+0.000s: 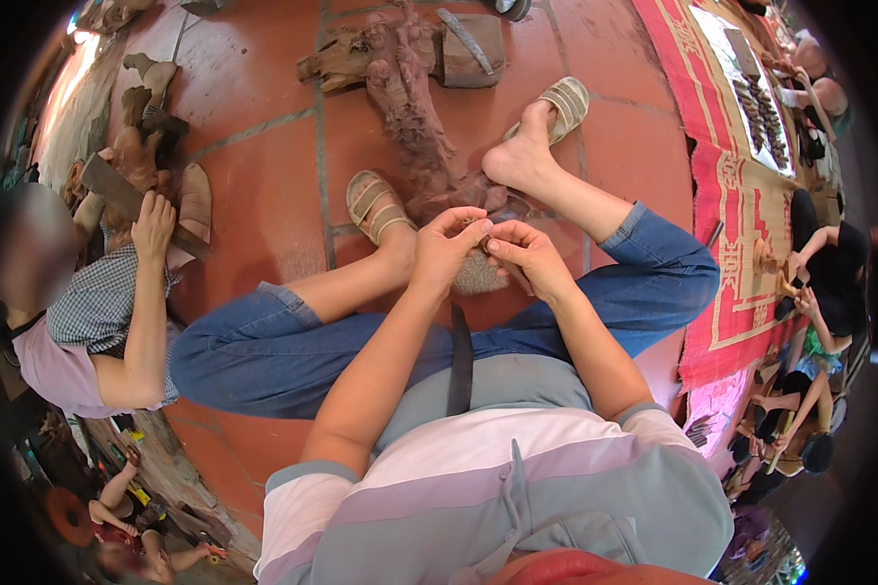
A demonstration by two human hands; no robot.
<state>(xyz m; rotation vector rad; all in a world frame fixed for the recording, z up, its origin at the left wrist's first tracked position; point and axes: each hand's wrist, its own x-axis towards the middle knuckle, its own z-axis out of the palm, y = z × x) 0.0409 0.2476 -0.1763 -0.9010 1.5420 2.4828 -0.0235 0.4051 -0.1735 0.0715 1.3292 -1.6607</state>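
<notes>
Left hand point(449, 249) and right hand point(529, 255) pinch a small brown piece point(486, 252); tiled floor point(249, 180) meets the red mat edge point(700, 336).

A collared shirt point(595, 478) banded grey, white and lilac tops blue jeans point(239, 346) and strapped beige sandals point(370, 198).

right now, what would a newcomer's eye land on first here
Probably the left hand and right hand, drawn close together near the middle. Just beyond them, a gnarled reddish-brown wood piece lies on terracotta tiles. The red and yellow mat stands out on the right side.
</notes>
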